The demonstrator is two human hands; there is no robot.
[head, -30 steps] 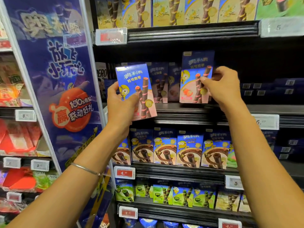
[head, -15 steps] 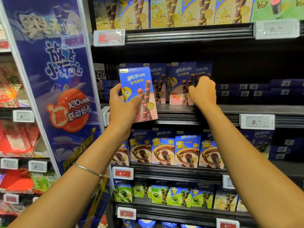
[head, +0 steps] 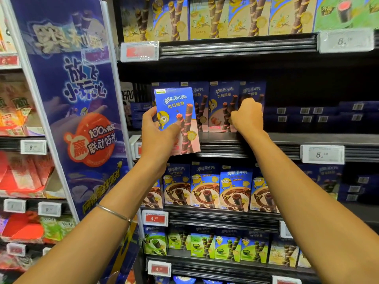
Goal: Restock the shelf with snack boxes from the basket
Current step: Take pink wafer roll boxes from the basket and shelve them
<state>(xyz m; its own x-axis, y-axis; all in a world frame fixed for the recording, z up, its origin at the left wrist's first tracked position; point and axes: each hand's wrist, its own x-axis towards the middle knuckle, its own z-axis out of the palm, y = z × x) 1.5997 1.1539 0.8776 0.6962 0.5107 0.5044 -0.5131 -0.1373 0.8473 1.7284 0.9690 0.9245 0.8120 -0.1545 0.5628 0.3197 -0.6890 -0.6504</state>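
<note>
Fingers (head: 238,115) of the right hand (head: 247,115) are curled onto the last blue box (head: 252,93) in the row on the middle shelf (head: 287,138), likely pushing it back so it stands straight beside its neighbours; whether they pinch it or only press, I cannot tell. Left of that row and in front of the shelf edge, the left hand (head: 158,138) grips another blue snack box (head: 176,117), thumb on its front, held up and a little tilted, probably ready to go in next. To the right of the row, flat dark boxes (head: 320,114) sit far back. No basket shows.
</note>
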